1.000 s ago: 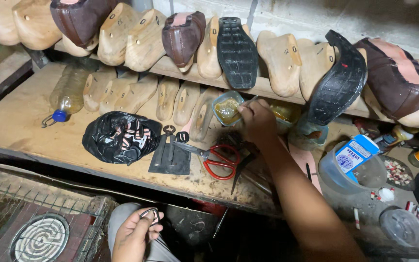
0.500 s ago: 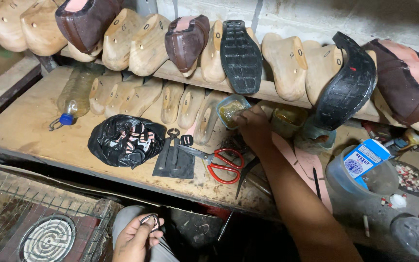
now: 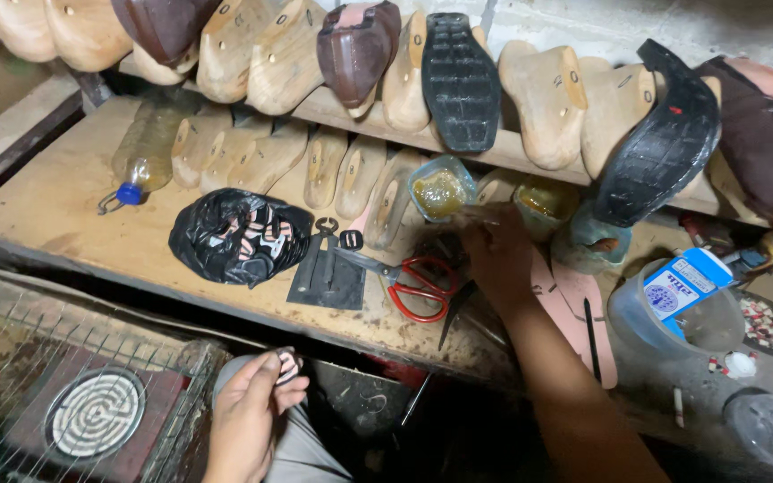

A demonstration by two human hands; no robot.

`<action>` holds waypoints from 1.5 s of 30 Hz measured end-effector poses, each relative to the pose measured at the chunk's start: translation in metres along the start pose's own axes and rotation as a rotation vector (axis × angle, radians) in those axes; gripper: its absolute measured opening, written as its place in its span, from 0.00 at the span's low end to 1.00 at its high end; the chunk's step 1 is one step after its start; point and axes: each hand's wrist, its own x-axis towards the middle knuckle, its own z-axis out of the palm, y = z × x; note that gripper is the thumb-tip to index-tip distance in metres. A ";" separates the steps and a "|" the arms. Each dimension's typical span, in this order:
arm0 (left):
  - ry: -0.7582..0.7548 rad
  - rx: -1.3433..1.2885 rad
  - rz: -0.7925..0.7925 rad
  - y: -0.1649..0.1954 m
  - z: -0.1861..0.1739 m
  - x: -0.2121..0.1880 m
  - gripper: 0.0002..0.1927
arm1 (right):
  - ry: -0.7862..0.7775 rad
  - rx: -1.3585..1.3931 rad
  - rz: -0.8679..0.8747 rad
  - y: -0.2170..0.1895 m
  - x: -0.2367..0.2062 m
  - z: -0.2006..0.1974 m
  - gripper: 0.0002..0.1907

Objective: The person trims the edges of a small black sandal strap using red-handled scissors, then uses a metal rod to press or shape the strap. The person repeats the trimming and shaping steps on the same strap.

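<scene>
My left hand (image 3: 252,407) is low by my knee, pinching a small striped strap piece (image 3: 288,362). My right hand (image 3: 494,255) reaches over the wooden bench (image 3: 55,206), fingers bunched just below a small clear cup of yellow glue (image 3: 440,190). A thin item may be in its fingertips; I cannot make it out. Red-handled scissors (image 3: 418,286) lie just left of that hand. A black plastic bag (image 3: 239,234) with more striped straps sits further left.
Wooden shoe lasts (image 3: 530,89) and black soles (image 3: 458,80) lean on a shelf along the back. A plastic bottle (image 3: 145,156) lies at left. Pink insoles (image 3: 574,304), a blue-white carton (image 3: 677,286) and tubs crowd the right. A wire cage with a round coil (image 3: 96,413) stands below left.
My right hand has drawn back a little from the glue cup towards the bench front. My left hand stays low, still on the strap piece. The view has shifted slightly.
</scene>
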 end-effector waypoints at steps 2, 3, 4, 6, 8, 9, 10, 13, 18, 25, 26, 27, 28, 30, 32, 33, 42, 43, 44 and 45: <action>-0.020 -0.025 0.048 0.010 0.012 -0.009 0.15 | 0.008 0.147 0.162 -0.010 -0.004 -0.005 0.10; -0.033 -0.051 0.078 0.014 0.019 -0.011 0.14 | -0.041 0.228 0.338 -0.017 -0.006 -0.010 0.09; -0.049 -0.075 0.115 0.019 0.025 -0.013 0.13 | -0.088 0.310 0.508 -0.024 -0.006 -0.014 0.09; -0.063 -0.110 0.127 0.030 0.034 -0.019 0.12 | -0.079 0.626 0.681 -0.045 -0.008 -0.018 0.09; -0.092 -0.147 0.150 0.039 0.044 -0.026 0.11 | -0.002 0.968 0.668 -0.074 -0.023 -0.029 0.07; -0.112 -0.161 0.163 0.043 0.049 -0.030 0.11 | 0.022 1.073 0.654 -0.089 -0.034 -0.035 0.07; -0.137 -0.175 0.179 0.047 0.053 -0.033 0.11 | 0.009 1.161 0.606 -0.104 -0.046 -0.039 0.07; -0.200 -0.151 0.161 0.055 0.066 -0.043 0.10 | -0.073 1.200 0.457 -0.134 -0.072 -0.042 0.07; -0.294 -0.134 0.203 0.059 0.080 -0.058 0.08 | -0.152 1.199 0.327 -0.142 -0.089 -0.044 0.09; -0.316 -0.047 0.252 0.061 0.084 -0.068 0.09 | -0.132 1.158 0.450 -0.141 -0.099 -0.043 0.11; -0.312 -0.026 0.252 0.061 0.084 -0.069 0.09 | -0.129 1.163 0.469 -0.142 -0.099 -0.043 0.11; -0.308 -0.005 0.252 0.061 0.084 -0.069 0.09 | -0.141 1.166 0.465 -0.142 -0.099 -0.043 0.11; -0.303 0.015 0.252 0.061 0.084 -0.069 0.10 | -0.153 1.169 0.460 -0.142 -0.099 -0.043 0.11; -0.296 0.025 0.234 0.060 0.085 -0.069 0.10 | -0.175 1.153 0.473 -0.144 -0.098 -0.043 0.11; -0.293 0.030 0.216 0.060 0.085 -0.070 0.11 | -0.194 1.117 0.508 -0.145 -0.097 -0.043 0.11; -0.294 0.031 0.207 0.061 0.086 -0.070 0.11 | -0.192 1.097 0.512 -0.146 -0.097 -0.043 0.11; -0.277 0.092 0.208 0.065 0.088 -0.076 0.13 | -0.163 0.952 0.395 -0.155 -0.102 -0.040 0.11; -0.279 0.084 0.219 0.065 0.089 -0.076 0.14 | -0.157 0.963 0.402 -0.155 -0.104 -0.039 0.11; -0.274 0.083 0.216 0.064 0.089 -0.076 0.13 | -0.151 0.974 0.408 -0.153 -0.105 -0.037 0.10; -0.270 0.082 0.211 0.064 0.090 -0.075 0.13 | -0.160 0.966 0.476 -0.151 -0.106 -0.035 0.10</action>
